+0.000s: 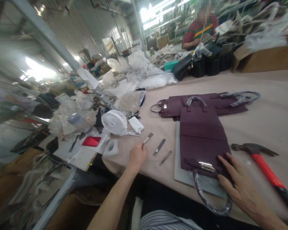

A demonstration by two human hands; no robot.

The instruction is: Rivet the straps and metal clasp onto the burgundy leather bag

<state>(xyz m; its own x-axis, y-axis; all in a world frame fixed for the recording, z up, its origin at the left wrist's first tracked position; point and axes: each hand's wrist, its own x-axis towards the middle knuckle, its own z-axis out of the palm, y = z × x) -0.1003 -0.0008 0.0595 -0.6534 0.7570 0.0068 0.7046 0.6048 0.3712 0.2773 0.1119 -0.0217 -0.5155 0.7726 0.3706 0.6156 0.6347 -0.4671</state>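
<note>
My left hand (138, 156) is closed on one end of a small flat metal tool (148, 137), its far end resting on or just above the table. To the right of it lie a flat metal blade (159, 147) and a slim metal rod (165, 157). A dark purple handbag panel (203, 131) lies over a grey slab (178, 153), with a shiny metal fitting (206, 166) and a plastic-wrapped handle (206, 201) at its near end. My right hand (240, 182) rests on the panel's near right corner with fingers spread. A hammer (266, 166) with a red and black handle lies right of it.
More purple bag pieces (175, 107) lie behind the panel. A white fan (115, 122), a white power bank (136, 124) and a red phone (91, 141) are to the left. Black bags (196, 64), a cardboard box (266, 59) and a seated person (199, 32) are at the back.
</note>
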